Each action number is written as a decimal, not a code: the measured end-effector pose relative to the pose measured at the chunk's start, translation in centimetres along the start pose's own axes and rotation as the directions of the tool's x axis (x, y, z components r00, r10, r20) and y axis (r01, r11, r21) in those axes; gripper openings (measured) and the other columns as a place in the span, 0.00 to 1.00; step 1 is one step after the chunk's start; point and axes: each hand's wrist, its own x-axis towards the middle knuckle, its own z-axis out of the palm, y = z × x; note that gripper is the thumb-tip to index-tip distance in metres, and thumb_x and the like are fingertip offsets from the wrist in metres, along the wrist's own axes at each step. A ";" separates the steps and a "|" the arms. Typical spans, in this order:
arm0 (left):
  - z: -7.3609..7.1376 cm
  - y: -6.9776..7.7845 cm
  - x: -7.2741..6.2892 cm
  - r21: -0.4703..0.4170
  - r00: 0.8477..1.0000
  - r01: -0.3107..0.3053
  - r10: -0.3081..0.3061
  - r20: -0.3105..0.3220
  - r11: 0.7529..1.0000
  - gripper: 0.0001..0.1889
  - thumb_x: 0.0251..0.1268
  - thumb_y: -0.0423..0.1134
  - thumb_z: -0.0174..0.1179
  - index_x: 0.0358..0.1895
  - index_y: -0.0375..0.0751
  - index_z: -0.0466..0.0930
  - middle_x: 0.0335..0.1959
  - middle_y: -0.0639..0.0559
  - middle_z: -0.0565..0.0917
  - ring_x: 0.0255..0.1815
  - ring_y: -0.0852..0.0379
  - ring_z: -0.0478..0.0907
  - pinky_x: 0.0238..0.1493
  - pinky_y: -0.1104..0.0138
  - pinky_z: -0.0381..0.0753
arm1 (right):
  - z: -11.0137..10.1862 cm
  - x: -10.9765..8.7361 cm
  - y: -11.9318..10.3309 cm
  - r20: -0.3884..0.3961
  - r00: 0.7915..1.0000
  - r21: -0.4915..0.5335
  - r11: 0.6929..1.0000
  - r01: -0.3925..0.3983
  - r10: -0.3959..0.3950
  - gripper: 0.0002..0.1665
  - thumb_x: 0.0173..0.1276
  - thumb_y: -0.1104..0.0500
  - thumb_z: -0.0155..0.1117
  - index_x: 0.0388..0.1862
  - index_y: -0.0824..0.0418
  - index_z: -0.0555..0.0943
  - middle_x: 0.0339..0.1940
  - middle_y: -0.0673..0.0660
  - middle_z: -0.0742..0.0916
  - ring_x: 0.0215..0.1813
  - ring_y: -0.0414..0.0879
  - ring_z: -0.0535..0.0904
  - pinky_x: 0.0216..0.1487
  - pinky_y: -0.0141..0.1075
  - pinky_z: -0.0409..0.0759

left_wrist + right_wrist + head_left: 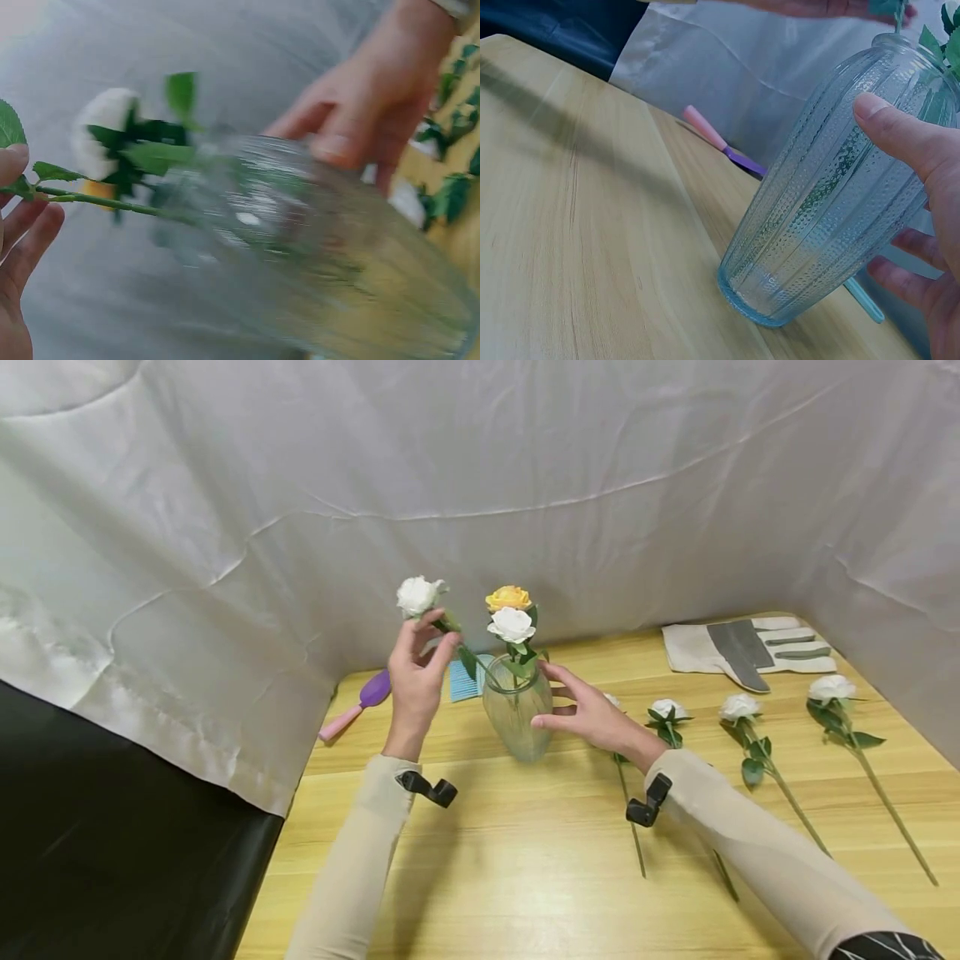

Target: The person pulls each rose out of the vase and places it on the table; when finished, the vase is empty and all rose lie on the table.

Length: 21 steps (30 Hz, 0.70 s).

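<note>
In front of the glass vase (517, 727), bare table (517, 860) gives a wide approach. The right hand (588, 714) blocks the vase's right side; lying white roses (741, 706) spread farther right. A yellow rose (508, 597) and a white rose (512, 625) rise above its mouth, and the left hand (420, 672) with a slanted rose (417, 597) crowds its upper left. Behind it, the curtain (480, 468) seems to leave a narrow gap.

Glossy pebbled glass vase (821, 195), smooth wooden table (525, 852), roses (512, 625) perhaps cloth

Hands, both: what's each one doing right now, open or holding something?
Left hand: closed, pinching a white rose by its stem.
Right hand: holding the glass vase between thumb and fingers.
</note>
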 end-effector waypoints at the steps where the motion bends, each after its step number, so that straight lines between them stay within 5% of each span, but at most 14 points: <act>1: -0.4 0.4 0.4 -0.013 0.999 -0.015 0.015 -0.030 1.000 0.20 0.75 0.28 0.67 0.66 0.29 0.78 0.56 0.38 0.88 0.54 0.58 0.87 0.59 0.61 0.94 | 0.0 0.0 0.0 0.001 1.000 -0.002 1.000 -0.002 0.002 0.60 0.71 0.52 0.81 0.92 0.46 0.54 0.93 0.52 0.58 0.86 0.65 0.65 0.81 0.58 0.77; 5: -2.4 1.9 2.0 -0.125 0.983 -0.068 0.045 -0.178 0.990 0.17 0.72 0.24 0.68 0.61 0.37 0.83 0.54 0.47 0.89 0.52 0.53 0.89 0.55 0.61 0.95 | 0.0 0.0 0.0 0.003 1.000 0.001 1.000 -0.004 0.004 0.60 0.72 0.52 0.81 0.92 0.46 0.54 0.93 0.52 0.57 0.86 0.65 0.65 0.81 0.59 0.77; 10: -5.1 3.0 3.5 -0.214 0.935 -0.135 0.053 -0.351 0.967 0.16 0.69 0.22 0.69 0.56 0.39 0.84 0.49 0.45 0.89 0.47 0.50 0.91 0.45 0.65 0.95 | 0.0 0.0 0.1 -0.001 1.000 0.008 1.000 0.006 -0.006 0.60 0.72 0.53 0.81 0.92 0.47 0.53 0.93 0.52 0.57 0.86 0.65 0.64 0.81 0.61 0.76; 18: -9.8 2.7 2.9 -0.191 0.902 -0.125 0.031 -0.431 0.974 0.17 0.70 0.22 0.69 0.57 0.36 0.83 0.47 0.44 0.88 0.45 0.49 0.91 0.40 0.68 0.94 | 0.0 0.0 0.1 0.001 1.000 0.005 1.000 0.001 -0.001 0.60 0.71 0.52 0.81 0.92 0.47 0.54 0.93 0.51 0.57 0.86 0.64 0.65 0.81 0.59 0.77; 21: -11.1 2.3 2.1 -0.172 0.910 -0.067 -0.011 -0.415 0.983 0.17 0.69 0.23 0.70 0.58 0.37 0.84 0.47 0.45 0.89 0.44 0.50 0.91 0.40 0.69 0.94 | -0.1 0.0 0.1 0.002 1.000 0.003 1.000 0.000 0.000 0.60 0.71 0.52 0.81 0.92 0.46 0.53 0.93 0.51 0.57 0.86 0.64 0.65 0.81 0.60 0.77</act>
